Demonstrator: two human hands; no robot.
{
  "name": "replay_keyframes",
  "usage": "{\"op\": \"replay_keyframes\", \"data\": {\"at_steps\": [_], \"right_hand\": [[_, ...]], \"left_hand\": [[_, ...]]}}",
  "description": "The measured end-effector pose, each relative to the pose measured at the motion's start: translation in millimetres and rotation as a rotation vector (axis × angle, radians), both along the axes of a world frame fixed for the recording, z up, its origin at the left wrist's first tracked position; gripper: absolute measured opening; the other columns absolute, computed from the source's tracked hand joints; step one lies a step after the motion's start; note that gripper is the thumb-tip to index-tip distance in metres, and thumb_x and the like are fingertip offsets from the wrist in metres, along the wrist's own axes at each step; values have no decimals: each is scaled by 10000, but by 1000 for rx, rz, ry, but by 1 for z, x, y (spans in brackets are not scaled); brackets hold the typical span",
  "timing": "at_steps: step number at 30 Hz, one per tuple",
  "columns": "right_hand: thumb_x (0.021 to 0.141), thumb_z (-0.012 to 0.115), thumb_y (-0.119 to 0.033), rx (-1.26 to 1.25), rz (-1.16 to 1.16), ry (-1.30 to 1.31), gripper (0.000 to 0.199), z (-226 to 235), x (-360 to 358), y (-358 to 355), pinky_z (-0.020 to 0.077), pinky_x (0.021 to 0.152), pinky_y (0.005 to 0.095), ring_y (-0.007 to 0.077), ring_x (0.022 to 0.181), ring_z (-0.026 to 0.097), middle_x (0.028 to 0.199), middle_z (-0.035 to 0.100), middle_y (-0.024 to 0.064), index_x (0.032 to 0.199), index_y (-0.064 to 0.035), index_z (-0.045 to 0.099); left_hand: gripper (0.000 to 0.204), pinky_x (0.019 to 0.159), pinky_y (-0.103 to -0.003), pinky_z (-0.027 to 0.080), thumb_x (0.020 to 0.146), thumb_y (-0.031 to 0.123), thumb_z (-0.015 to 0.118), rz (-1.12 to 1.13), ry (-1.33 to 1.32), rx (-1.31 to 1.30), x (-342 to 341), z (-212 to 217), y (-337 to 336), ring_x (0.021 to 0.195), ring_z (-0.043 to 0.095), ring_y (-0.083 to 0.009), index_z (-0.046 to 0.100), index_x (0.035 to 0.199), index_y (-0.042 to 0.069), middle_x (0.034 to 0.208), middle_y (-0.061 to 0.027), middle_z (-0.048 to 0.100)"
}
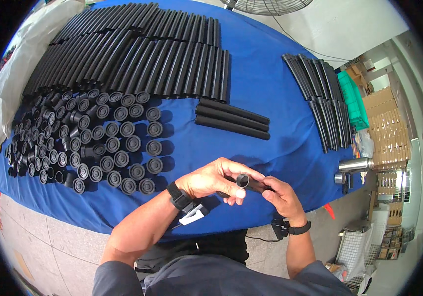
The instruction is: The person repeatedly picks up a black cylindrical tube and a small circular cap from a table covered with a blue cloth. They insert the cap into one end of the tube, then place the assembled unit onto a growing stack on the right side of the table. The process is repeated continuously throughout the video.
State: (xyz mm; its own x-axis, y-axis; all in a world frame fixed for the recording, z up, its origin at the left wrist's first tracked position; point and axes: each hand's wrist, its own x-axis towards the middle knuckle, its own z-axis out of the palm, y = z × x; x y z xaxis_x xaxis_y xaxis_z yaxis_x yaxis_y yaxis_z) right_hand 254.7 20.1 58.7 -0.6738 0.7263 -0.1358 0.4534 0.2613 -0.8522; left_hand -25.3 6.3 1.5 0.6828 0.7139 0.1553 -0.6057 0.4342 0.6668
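A short black tube (249,183), judged light, rigid and smooth-walled, is held above the near edge of the blue table (265,89). It is gripped by the left hand (216,180) and pinched by the right hand (281,196); grasping around the barrel seems surest.

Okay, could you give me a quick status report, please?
Both hands, left hand and right hand, grip one black tube. Held above blue table. Nothing obstructing.
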Motion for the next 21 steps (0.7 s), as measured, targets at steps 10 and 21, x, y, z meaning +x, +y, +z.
{"op": "replay_keyframes", "data": {"at_steps": [10, 21], "right_hand": [[774, 826, -35, 561, -377, 52, 355, 28, -31, -17, 497, 925, 373, 268, 1058, 623, 1128, 644, 114, 1089, -25, 663], [1008, 650, -324, -944, -956, 1053, 313, -45, -10, -25, 590, 852, 347, 199, 928, 675, 1059, 709, 98, 1134, -38, 647]], "left_hand": [[407, 575, -258, 512, 953, 186, 717, 4, 115, -14, 3, -1, 0, 638, 664, -131, 648, 1314, 10, 780, -92, 728], [517, 617, -252, 504, 966, 110, 701, 80, 178, 5, 13, 6, -2, 668, 609, -97, 544, 1458, 115, 880, -61, 711]]}}
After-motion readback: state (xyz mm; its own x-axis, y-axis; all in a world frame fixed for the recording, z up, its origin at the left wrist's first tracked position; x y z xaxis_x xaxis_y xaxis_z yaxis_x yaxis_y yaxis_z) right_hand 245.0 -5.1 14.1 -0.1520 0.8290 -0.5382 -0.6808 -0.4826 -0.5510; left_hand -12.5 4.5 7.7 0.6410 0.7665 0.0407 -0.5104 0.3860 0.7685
